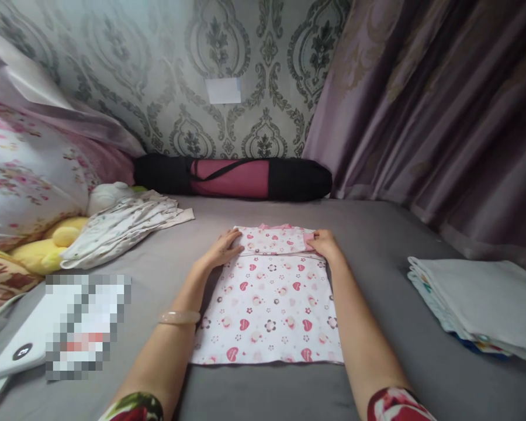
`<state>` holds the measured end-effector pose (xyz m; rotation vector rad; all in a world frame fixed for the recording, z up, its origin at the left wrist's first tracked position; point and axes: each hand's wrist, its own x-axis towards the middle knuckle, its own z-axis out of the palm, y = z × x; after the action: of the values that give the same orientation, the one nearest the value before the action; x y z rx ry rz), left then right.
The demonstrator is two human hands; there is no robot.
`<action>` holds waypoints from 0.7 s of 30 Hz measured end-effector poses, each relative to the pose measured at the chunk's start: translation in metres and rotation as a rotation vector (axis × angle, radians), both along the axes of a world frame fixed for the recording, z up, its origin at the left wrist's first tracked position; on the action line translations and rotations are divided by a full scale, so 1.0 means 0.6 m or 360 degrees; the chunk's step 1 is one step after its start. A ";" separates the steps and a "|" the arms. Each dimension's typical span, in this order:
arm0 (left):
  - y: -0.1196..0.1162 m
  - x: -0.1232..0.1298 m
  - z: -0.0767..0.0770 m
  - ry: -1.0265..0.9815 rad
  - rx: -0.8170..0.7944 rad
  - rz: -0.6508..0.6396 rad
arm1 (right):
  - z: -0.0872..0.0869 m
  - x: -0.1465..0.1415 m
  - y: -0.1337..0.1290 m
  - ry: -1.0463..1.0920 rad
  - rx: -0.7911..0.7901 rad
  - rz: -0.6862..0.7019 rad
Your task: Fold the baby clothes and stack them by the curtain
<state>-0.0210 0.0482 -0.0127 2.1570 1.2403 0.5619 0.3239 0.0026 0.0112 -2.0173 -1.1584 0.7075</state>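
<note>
head: grey sheet (372,251), patterned wall (162,76); left hand (223,248) flat, right hand (326,243) pinching pink cuff (308,241).

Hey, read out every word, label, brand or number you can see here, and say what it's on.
No text reads clearly.
Red heart prints on the folded top: lettering too small.
Round dark badge on the white object: pale mark too small.
Pixelated patch: masked.
Brown characters at the far left: unclear.
</note>
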 end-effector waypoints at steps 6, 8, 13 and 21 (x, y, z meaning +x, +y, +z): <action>-0.010 -0.003 0.000 0.0091 0.0057 -0.0043 | -0.009 -0.004 -0.007 -0.0560 -0.0096 0.0075; -0.011 -0.001 0.001 0.0189 0.0082 -0.0053 | -0.017 0.001 -0.007 -0.0496 -0.0096 0.0065; -0.007 0.002 0.004 0.0467 0.0138 -0.0070 | -0.034 0.017 0.001 -0.0391 -0.0102 0.0002; -0.002 0.003 0.002 0.0777 0.0150 -0.0027 | -0.027 0.015 -0.011 -0.0402 -0.0056 0.0095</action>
<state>-0.0192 0.0467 -0.0112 2.4716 1.4630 0.0820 0.3332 -0.0042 -0.0051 -2.1555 -1.3636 0.5149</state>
